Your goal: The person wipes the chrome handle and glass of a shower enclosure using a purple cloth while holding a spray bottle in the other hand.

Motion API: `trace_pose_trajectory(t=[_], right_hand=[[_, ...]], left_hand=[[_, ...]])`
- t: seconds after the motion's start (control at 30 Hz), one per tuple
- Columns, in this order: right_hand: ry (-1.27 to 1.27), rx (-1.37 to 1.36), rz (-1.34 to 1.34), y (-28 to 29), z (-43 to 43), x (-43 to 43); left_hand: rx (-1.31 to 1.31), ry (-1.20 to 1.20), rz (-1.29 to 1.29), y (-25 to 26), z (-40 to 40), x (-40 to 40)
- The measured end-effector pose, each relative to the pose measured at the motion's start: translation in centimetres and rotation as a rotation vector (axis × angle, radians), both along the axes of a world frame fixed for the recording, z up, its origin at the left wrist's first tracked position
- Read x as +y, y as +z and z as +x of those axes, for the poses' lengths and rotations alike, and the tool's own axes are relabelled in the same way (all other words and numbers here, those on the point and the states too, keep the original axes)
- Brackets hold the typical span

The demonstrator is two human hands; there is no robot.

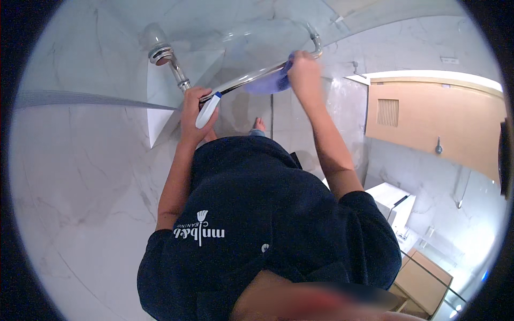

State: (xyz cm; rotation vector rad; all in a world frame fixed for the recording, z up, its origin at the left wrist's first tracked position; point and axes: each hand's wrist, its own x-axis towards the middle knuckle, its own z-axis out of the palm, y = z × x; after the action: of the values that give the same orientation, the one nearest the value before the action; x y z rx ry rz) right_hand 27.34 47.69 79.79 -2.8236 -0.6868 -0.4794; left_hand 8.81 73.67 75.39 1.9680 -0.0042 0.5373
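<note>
A chrome rail point(257, 74) runs slantwise before me, with a bend and joint at its right end. My left hand point(197, 114) is at its left end and also holds a white handle with a blue tip point(208, 110); the tool's kind is unclear. My right hand point(304, 76) is closed on a blue-purple cloth point(268, 82) against the rail near the bend. The cloth is blurred and hangs down to the left. A chrome pipe with a round fitting point(161, 55) joins the rail near my left hand.
A glass panel point(257, 44) lies beyond the rail. Marble-patterned wall point(88, 168) stands at left. My bare foot point(260, 124) shows below. At right are a wooden door point(417, 120) with a vent and handle, a white cabinet point(391, 200) and a wooden box-like unit point(427, 281).
</note>
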Motion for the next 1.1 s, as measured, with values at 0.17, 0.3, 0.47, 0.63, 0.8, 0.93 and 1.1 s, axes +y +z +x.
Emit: trace_pose_trajectory(t=[0.17,0.3,0.47,0.63,0.8,0.93,1.1], right_hand=[[0.037,0.04,-0.019,1.3,-0.8,1.5],[-0.062,0.013,-0.006,1.2,0.3,0.2],[0.157,0.03,0.048,0.7,-4.8,4.3],[-0.115,-0.093,0.24,-1.6,-2.8,0.4],[-0.339,-0.182,0.285,-2.1,2.0,-3.8],[-0.103,-0.247,0.3,-4.7,0.1,-2.1],[-0.221,-0.14,0.25,-2.5,2.8,-4.0]], left_hand=[[-0.035,0.005,-0.008,-0.4,-0.1,0.2],[-0.038,0.005,0.023,0.0,0.0,0.1],[-0.044,0.0,0.02,-0.9,0.2,0.1],[-0.062,-0.01,0.045,-1.1,0.2,0.5],[-0.047,-0.015,0.036,-0.8,0.2,0.4],[0.008,-0.013,-0.056,-0.9,0.1,0.0],[0.006,-0.033,-0.018,-0.6,-0.2,0.5]])
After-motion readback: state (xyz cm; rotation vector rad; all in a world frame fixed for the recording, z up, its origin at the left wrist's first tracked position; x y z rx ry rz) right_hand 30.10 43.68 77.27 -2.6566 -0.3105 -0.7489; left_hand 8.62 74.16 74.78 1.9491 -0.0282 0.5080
